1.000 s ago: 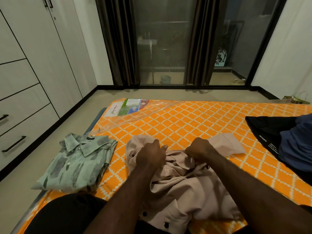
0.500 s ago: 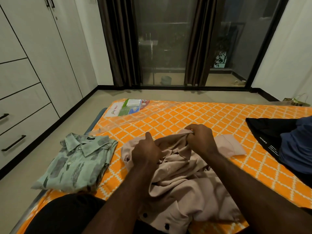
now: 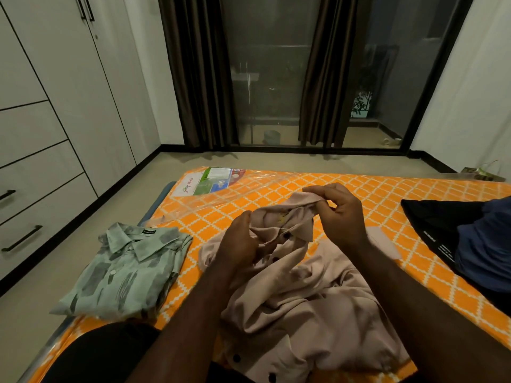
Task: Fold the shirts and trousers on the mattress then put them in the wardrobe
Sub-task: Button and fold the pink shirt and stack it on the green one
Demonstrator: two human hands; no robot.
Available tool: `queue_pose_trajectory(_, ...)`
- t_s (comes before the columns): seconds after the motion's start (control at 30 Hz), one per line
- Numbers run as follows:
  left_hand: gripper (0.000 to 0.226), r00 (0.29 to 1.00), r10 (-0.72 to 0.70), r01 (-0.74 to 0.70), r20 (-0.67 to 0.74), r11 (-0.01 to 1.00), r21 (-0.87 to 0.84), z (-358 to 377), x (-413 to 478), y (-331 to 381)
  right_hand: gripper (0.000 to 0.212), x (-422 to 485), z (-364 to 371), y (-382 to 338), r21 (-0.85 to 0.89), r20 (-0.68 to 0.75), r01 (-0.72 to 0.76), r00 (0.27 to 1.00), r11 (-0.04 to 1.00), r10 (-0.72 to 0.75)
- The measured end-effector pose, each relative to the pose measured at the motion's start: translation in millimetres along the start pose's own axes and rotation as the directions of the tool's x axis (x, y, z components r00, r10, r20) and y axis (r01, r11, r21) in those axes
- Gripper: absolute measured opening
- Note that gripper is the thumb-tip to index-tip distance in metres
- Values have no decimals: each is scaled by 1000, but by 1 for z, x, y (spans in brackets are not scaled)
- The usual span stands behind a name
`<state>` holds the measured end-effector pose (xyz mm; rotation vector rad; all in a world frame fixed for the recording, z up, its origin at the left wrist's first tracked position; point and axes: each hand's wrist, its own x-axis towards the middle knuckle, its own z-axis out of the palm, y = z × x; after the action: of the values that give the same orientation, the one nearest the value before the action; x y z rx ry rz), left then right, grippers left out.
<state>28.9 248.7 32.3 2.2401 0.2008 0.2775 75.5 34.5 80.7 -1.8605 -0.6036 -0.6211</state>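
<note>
Two forearms, bare to the frame edge; left hand (image 3: 240, 244), right hand (image 3: 344, 217); black legwear (image 3: 105, 352), plain cloth, lower left.

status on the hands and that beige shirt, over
Left hand grips beige shirt; right hand pinches its collar edge. Shirt crumpled, not yet folded. Green shirt folded at left, dark clothes at right, neither in the way.

Shirts: two, a green patterned shirt (image 3: 124, 269) and a beige shirt (image 3: 304, 299). Other garments: two, a black garment (image 3: 431, 217) and a blue garment (image 3: 486, 239). Hands: two, left hand (image 3: 240, 241) and right hand (image 3: 340, 214). Mattress (image 3: 387, 189): one. Wardrobe (image 3: 55, 106): one, showing two drawer handles (image 3: 22, 239). Curtains (image 3: 204, 78): two. Printed plastic sleeve (image 3: 210, 181): one.
</note>
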Motion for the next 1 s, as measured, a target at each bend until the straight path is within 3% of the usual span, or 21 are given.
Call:
queue_pose_trajectory(0.1, 44, 996, -45, 50, 83, 997, -64, 0, 2, -5, 31, 6, -3, -2, 80, 59, 25, 998, 996, -30)
queue_pose_trajectory(0.17, 34, 997, -1, 11, 77, 992, -124, 2, 0, -6, 28, 7, -4, 2, 113, 89, -8, 996, 994, -2)
queue_pose_trajectory(0.3, 23, 982, 82, -125, -168, 956, -266, 2, 0, -2, 16, 5, -11, 1, 280, 215, -289, 948, 916, 234)
queue_pose_trajectory(0.4, 34, 932, 65, -170, -358, 948, -270, -8, 3, 2, 38, 0, -15, 3, 315, 407, -578, 799, 752, 443)
queue_pose_trajectory(0.47, 23, 900, 77, -217, -429, 933, -287, -16, 1, 7, 48, -7, -16, 11, 263, 556, -711, 664, 652, 500)
queue_pose_trajectory(0.57, 12, 856, 131, -293, -500, 920, -260, -21, -2, 11, 53, -19, -13, 27, 223, 746, -814, 497, 537, 443)
queue_pose_trajectory(0.63, 11, 846, 155, -325, -511, 909, -262, -22, -2, 8, 53, -22, -12, 30, 232, 825, -836, 439, 497, 355)
queue_pose_trajectory(0.73, 15, 836, 202, -323, -510, 933, -159, -22, 7, -5, 55, -21, -10, 27, 274, 859, -828, 440, 490, 263)
queue_pose_trajectory(0.87, 34, 856, 224, -247, -467, 969, 12, -18, 10, -10, 71, -23, 1, 30, 289, 802, -776, 516, 561, 300)
queue_pose_trajectory(1.0, 43, 936, 138, -87, -325, 983, 164, -17, 7, -9, 69, -34, 13, 38, 257, 762, -733, 555, 630, 334)
